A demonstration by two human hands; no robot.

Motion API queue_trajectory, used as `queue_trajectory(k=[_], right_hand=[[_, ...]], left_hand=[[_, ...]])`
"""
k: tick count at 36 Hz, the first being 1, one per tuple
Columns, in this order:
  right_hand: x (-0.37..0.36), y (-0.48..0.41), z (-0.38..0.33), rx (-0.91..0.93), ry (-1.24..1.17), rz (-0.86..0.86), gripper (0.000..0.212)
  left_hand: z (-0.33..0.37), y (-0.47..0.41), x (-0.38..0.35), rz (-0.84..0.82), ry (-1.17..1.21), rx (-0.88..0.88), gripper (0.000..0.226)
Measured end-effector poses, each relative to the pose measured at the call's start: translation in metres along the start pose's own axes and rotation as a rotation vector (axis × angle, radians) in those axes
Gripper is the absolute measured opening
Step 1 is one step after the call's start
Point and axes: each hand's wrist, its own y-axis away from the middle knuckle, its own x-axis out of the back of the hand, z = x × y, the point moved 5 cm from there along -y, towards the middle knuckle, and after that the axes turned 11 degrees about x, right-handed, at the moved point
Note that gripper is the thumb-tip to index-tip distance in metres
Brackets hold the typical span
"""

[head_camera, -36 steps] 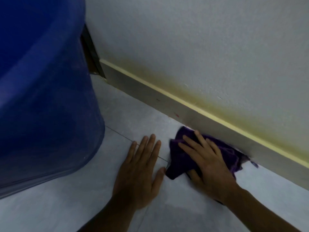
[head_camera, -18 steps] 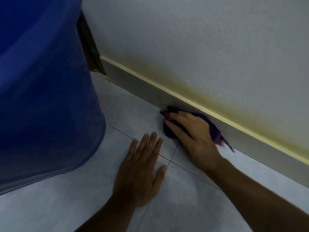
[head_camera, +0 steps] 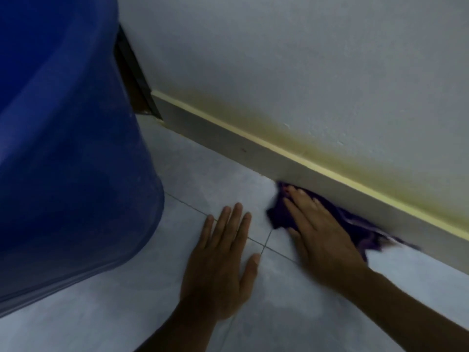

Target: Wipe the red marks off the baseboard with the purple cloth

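Note:
My right hand (head_camera: 319, 232) presses the purple cloth (head_camera: 360, 229) flat against the foot of the grey baseboard (head_camera: 228, 143), fingers stretched over the cloth; the image is blurred there. The cloth bunches under the palm and trails to the right along the board. My left hand (head_camera: 220, 260) lies flat on the floor tiles, fingers spread, holding nothing. A small dark speck (head_camera: 244, 150) shows on the baseboard to the left of the cloth. No red mark is visible; the part behind the cloth is hidden.
A large blue barrel (head_camera: 66, 148) fills the left side, close to my left hand. Behind it a dark door frame (head_camera: 134, 80) meets the end of the baseboard. The white wall (head_camera: 304, 59) has yellowish staining above the board. Pale floor tiles (head_camera: 203, 179) lie in between.
My right hand slid the cloth left along the baseboard, then back to the right and down a little. My left hand has stayed planted on the floor.

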Motion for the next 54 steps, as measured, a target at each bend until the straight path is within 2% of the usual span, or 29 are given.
queue_trajectory(k=[5,10,13,18,21,23,25,28,30,33,35,38,43,47,49,51,54], right_hand=[[-0.005,-0.086,-0.034,0.189,0.016,0.084,0.061],[-0.002,-0.068,-0.021,0.261,-0.072,0.113,0.052],[0.009,-0.012,0.004,0.117,-0.126,0.148,0.053],[0.02,0.104,0.054,-0.298,-0.128,0.225,0.053],[0.017,0.119,0.055,-0.484,-0.13,0.305,0.055],[0.013,0.107,0.042,-0.532,-0.168,0.374,0.055],[0.006,0.079,0.024,-0.436,-0.216,0.393,0.054],[-0.001,0.013,-0.004,-0.161,-0.248,0.302,0.058],[-0.005,-0.026,-0.018,-0.041,-0.215,0.228,0.056],[-0.007,-0.044,-0.024,0.049,-0.172,0.191,0.057],[-0.006,-0.023,-0.012,0.053,-0.172,0.215,0.052],[0.008,0.045,0.022,-0.088,-0.21,0.307,0.05],[0.031,0.193,0.088,-0.524,-0.19,0.461,0.051],[0.025,0.228,0.109,-0.803,-0.211,0.532,0.049],[0.02,0.219,0.105,-0.853,-0.205,0.594,0.049],[0.015,0.203,0.094,-0.824,-0.22,0.639,0.046],[0.005,0.169,0.059,-0.574,-0.268,0.554,0.046]], left_hand=[[0.001,0.001,-0.001,0.002,-0.017,0.003,0.074],[-0.001,0.001,-0.001,-0.002,-0.021,0.0,0.073],[-0.002,0.001,-0.003,0.001,-0.016,-0.006,0.072],[-0.001,0.002,-0.005,0.027,-0.003,-0.02,0.072],[-0.001,0.002,-0.007,0.032,-0.001,-0.027,0.072],[0.0,0.002,-0.007,0.041,-0.005,-0.026,0.072],[0.001,0.001,-0.007,0.044,-0.008,-0.022,0.072],[0.001,0.0,-0.007,0.04,-0.05,-0.029,0.073],[0.001,0.0,-0.007,0.034,-0.089,-0.034,0.074],[0.002,0.0,-0.006,0.023,-0.114,-0.023,0.075],[0.002,0.0,-0.005,0.019,-0.108,-0.016,0.076],[0.002,0.001,-0.004,0.023,-0.108,-0.028,0.076],[0.003,0.002,-0.004,0.047,-0.084,-0.039,0.074],[0.004,0.003,-0.003,0.07,-0.064,-0.033,0.074],[0.005,0.003,-0.003,0.075,-0.072,-0.036,0.074],[0.007,0.004,-0.004,0.079,-0.087,-0.037,0.074],[0.004,0.002,-0.006,0.062,-0.124,-0.02,0.078]])
